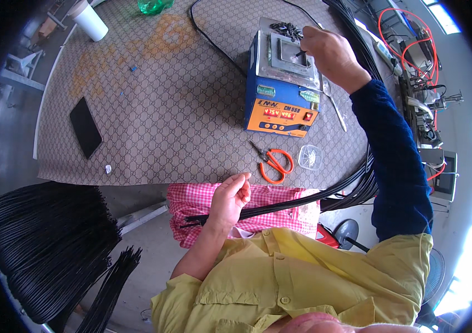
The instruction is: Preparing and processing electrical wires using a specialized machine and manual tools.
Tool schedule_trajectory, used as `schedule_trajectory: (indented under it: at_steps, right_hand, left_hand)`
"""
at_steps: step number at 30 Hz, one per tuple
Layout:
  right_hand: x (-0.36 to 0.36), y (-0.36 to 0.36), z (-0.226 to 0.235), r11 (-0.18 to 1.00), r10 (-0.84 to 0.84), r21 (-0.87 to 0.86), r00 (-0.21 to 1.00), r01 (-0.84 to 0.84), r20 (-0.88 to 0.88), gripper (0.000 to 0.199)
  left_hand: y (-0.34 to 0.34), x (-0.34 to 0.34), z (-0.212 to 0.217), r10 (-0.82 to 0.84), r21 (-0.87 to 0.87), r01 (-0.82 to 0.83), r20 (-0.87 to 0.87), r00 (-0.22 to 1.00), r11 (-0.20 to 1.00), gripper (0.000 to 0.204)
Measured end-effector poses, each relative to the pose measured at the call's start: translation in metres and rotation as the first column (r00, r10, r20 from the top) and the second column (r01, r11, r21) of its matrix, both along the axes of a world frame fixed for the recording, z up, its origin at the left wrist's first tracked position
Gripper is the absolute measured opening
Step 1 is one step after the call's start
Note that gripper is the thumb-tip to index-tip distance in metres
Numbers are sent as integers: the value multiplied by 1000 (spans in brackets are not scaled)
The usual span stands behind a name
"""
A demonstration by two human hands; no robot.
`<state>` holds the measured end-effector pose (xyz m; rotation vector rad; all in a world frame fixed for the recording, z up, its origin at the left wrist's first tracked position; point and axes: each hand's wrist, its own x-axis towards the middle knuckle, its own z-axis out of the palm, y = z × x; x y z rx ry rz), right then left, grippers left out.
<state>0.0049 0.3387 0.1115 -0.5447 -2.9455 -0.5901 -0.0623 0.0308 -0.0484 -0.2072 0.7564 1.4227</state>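
Observation:
My right hand [329,55] reaches over a blue and orange solder pot [281,95] with a lit red display. Its fingers pinch a thin black cable [301,54], whose tip points down at the square well on top; whether it touches the metal there I cannot tell. In front of the table's near edge is my left hand [231,198], fingers curled and thumb pressed in, with any small thing inside hidden. Orange-handled scissors [273,162] lie just beyond it, beside a small clear dish [309,157] of white bits.
Small dark pieces [287,30] are heaped behind the well. A metal spatula [338,114] lies right of the pot. Long black cables [352,191] curve along the right edge and across my lap. At left are a black phone-like slab [86,127], a white cylinder [89,21] and bundled black cables [47,244].

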Motion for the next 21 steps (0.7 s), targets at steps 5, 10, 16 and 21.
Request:
schedule_trajectory:
  at_steps: [5, 10, 16, 21]
  right_hand:
    - [-4, 1, -8, 998, 67, -3, 994, -67, -82, 7]
    - [-4, 3, -10, 997, 76, -16, 992, -78, -100, 5]
    - [13, 13, -2, 961, -2, -264, 949, -85, -314, 6]
    - [32, -2, -1, 559, -446, -821, 792, -116, -416, 7]
  left_hand:
    - [1, -1, 1, -15, 15, 15, -8, 1000, 1000, 18]
    - [0, -1, -1, -12, 14, 12, -11, 1000, 1000, 18]
    - [0, -1, 3, -17, -1, 17, -14, 1000, 1000, 18]
    - [-2, 0, 12, -62, 26, 63, -26, 998, 998, 16]
